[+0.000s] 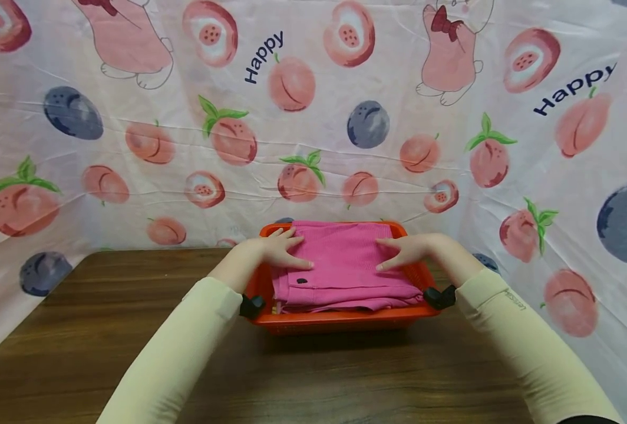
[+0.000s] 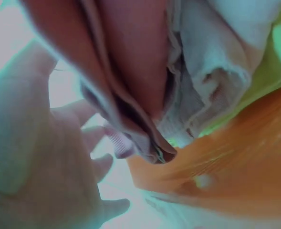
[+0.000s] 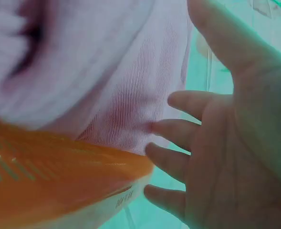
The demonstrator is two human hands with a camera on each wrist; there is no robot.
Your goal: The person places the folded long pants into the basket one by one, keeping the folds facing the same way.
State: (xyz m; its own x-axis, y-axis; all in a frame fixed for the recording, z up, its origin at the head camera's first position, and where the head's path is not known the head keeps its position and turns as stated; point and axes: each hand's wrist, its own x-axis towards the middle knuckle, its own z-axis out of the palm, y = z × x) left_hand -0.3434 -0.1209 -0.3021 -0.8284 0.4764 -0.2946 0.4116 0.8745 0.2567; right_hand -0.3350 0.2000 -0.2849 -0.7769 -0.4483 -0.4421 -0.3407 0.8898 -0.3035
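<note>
A folded pink ribbed garment (image 1: 345, 253) with a small dark mark near its front left lies on top in an orange-red plastic basket (image 1: 345, 320). My left hand (image 1: 281, 250) is spread at the garment's left side, thumb over its top. On the opposite side my right hand (image 1: 411, 248) reaches in over the basket's rim, fingers spread and fingertips at the cloth. In the left wrist view, grey-white cloth (image 2: 212, 71) and yellow-green cloth (image 2: 274, 67) show beside the pink layers. The right wrist view has the straight fingers (image 3: 173, 129) alongside the ribbed cloth.
The basket stands on a dark brown wooden table (image 1: 106, 318), near its back edge. Behind and to the right hangs a pale curtain (image 1: 313, 129) printed with peaches, blue fruit and rabbits. A black wrist device (image 1: 441, 297) sits close to the basket's right rim.
</note>
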